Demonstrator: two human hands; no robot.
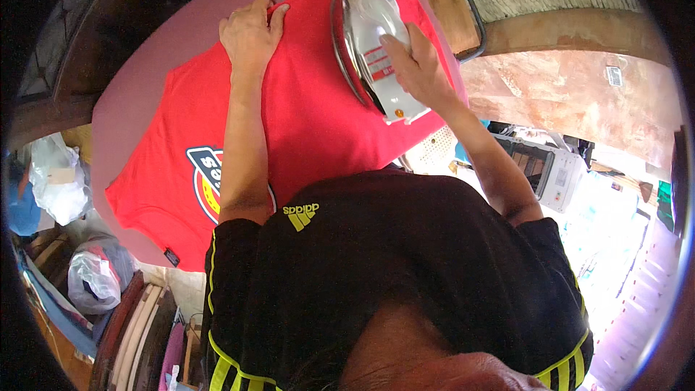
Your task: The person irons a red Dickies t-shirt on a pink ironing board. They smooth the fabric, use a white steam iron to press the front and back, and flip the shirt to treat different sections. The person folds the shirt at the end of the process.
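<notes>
A red T-shirt (311,123) with a coloured printed emblem lies spread over a padded board with a dusty-pink cover (137,94). My right hand (421,69) is closed around the handle of a white clothes iron (382,65), on the right part of the shirt. The iron's shiny metal edge faces left; whether its whole sole touches the cloth cannot be told. To the left, my left hand (251,32) rests on the shirt's far edge, its thumb apart from the fingers and nothing visible held. The fingertips are partly hidden from view.
A metal-framed chair or stool (452,3) stands past the board's far right. Clear plastic bags (59,177) and upright boards (137,326) are at the left. A grey appliance (557,177) stands at the right, near a stained wall (572,90).
</notes>
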